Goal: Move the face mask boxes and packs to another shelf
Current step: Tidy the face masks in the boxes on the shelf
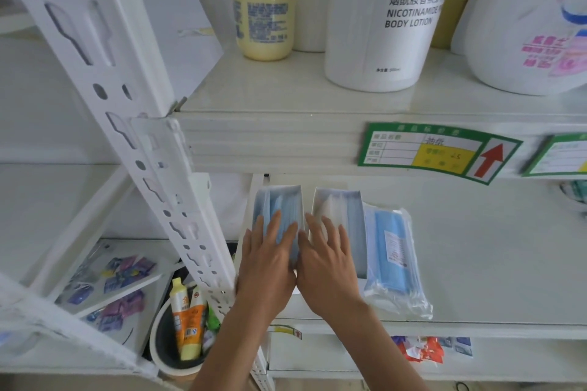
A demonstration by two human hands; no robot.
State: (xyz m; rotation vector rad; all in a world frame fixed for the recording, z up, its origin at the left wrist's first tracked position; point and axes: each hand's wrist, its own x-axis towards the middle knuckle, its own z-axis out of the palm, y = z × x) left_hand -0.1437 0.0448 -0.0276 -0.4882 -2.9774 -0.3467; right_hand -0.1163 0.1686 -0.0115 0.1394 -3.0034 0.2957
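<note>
Two face mask boxes lie side by side on the white middle shelf (492, 247). My left hand (270, 260) lies flat on the left box (279, 203), fingers spread over its blue top. On the right box (340, 203) rests my right hand (330, 260), palm down, fingers apart. Whether either hand grips its box cannot be told. A clear plastic pack of blue masks (394, 257) lies just right of the right box, untouched.
The upper shelf holds a yellow bottle (263, 13), a white body lotion bottle (387, 16) and a large detergent jug (533, 19). A green price tag (435, 152) hangs on its edge. A white perforated upright (133, 124) stands left. Tubes in a bucket (184, 320) sit below.
</note>
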